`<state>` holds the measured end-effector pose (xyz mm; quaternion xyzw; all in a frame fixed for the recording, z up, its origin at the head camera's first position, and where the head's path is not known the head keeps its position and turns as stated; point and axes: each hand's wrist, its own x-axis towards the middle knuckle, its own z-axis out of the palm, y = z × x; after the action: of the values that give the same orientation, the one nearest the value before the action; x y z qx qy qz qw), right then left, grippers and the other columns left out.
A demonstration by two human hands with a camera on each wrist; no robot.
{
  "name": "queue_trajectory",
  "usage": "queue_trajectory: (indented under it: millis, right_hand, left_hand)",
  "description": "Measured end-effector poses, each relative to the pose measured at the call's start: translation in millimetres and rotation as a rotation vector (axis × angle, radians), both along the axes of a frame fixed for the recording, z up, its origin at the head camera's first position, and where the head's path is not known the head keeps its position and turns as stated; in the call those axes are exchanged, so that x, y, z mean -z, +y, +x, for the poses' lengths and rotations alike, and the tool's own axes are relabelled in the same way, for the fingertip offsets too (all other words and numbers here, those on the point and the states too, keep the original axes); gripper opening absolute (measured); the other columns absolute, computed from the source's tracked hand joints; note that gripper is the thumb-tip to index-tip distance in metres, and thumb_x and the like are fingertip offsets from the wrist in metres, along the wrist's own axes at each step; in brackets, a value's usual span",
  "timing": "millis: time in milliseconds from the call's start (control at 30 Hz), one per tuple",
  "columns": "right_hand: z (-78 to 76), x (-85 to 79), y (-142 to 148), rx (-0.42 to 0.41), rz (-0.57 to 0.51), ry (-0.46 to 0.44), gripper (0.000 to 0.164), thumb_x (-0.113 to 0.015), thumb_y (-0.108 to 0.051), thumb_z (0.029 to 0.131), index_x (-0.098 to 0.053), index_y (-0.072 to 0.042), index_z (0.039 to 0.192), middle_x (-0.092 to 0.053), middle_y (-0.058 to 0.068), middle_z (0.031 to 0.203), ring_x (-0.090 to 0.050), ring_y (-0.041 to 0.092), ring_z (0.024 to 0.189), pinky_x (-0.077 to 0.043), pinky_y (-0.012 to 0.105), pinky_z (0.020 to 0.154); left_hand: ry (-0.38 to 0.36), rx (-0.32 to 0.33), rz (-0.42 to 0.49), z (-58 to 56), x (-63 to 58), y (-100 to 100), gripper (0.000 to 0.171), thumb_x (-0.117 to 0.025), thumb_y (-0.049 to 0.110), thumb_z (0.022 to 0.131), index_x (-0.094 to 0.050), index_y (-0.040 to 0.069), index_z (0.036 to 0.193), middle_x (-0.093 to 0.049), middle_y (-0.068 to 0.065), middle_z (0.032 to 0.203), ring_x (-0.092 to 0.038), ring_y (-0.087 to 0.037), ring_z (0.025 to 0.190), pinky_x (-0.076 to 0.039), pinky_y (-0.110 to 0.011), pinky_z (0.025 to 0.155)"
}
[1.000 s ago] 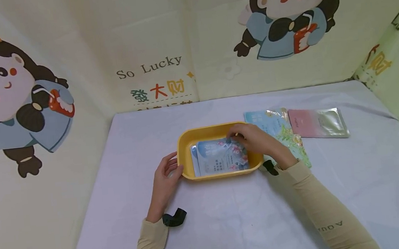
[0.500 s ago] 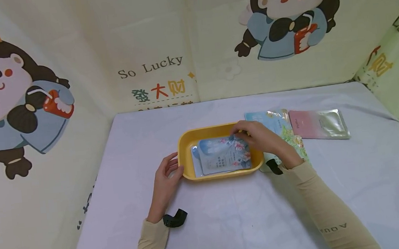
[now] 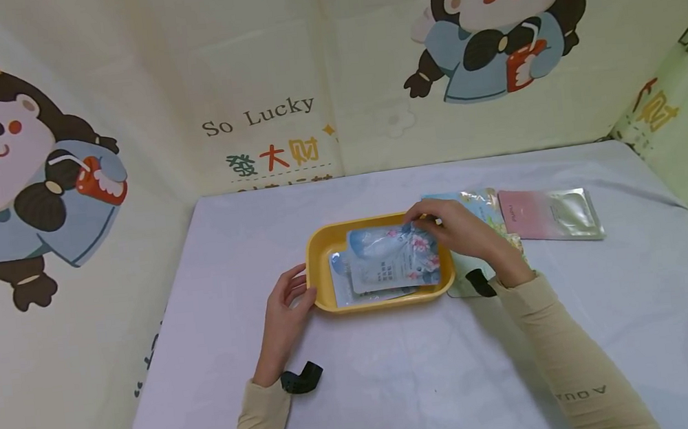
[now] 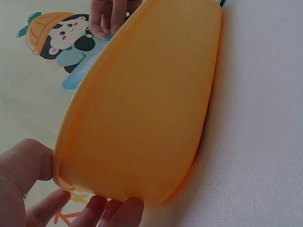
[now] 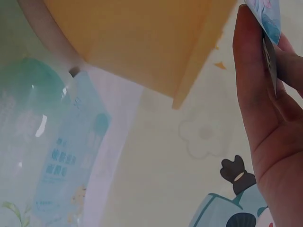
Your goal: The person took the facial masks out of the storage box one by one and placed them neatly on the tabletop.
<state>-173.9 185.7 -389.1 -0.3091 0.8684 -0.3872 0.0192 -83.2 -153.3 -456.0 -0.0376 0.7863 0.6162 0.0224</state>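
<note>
ok, right hand (image 3: 461,234) pinches floral packet (image 3: 388,260) by one corner above yellow tray (image 3: 321,268); left hand (image 3: 285,317) grips tray's left end. corner-only hold might let packet sag and catch the rim.

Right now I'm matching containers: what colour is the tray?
The tray is yellow; head view shows best.

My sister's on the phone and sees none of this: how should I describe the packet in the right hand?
On the white-covered table stands a yellow tray. Near its far right corner, the right hand pinches a blue packet printed with pink flowers. Unlike the partly covered packet lying in the tray, it is held up front by fingertips.
</note>
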Motion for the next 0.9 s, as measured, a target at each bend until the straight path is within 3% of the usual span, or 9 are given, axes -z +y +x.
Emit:
queue_trajectory:
  millis: [467,700,900]
  right_hand:
    - [-2.7,-17.5,17.8,0.067,-0.011,-0.014,0.020,-0.059,0.005,0.095,-0.067,-0.005,0.110,-0.068,0.009,0.111,-0.064,0.024,0.097,-0.056,0.043,0.087]
    - [-4.7,-22.0,32.8,0.133,-0.033,0.068,0.020,-0.061,0.005,0.094,-0.069,-0.005,0.109,-0.069,0.010,0.110,-0.066,0.024,0.094,-0.050,0.011,0.082]
    - [-3.2,-23.1,47.6,0.156,-0.045,0.067,0.019,-0.061,0.004,0.094,-0.069,-0.005,0.109,-0.068,0.011,0.107,-0.065,0.024,0.090,-0.046,0.006,0.080]
  left_hand:
    - [-0.008,0.009,0.015,-2.4,-5.3,-0.8,0.045,-0.067,0.013,0.094,-0.054,0.020,0.137,-0.061,-0.010,0.129,-0.061,-0.024,0.114,-0.055,-0.018,0.084]
    - [-0.013,0.008,-0.004,-2.8,-5.4,0.0,0.045,-0.067,0.015,0.094,-0.054,0.019,0.137,-0.061,-0.010,0.129,-0.061,-0.024,0.115,-0.055,-0.019,0.086]
    - [-0.010,0.003,-0.015,-2.4,-5.5,-1.0,0.045,-0.068,0.015,0.094,-0.055,0.021,0.137,-0.061,-0.009,0.128,-0.062,-0.022,0.115,-0.054,-0.019,0.089]
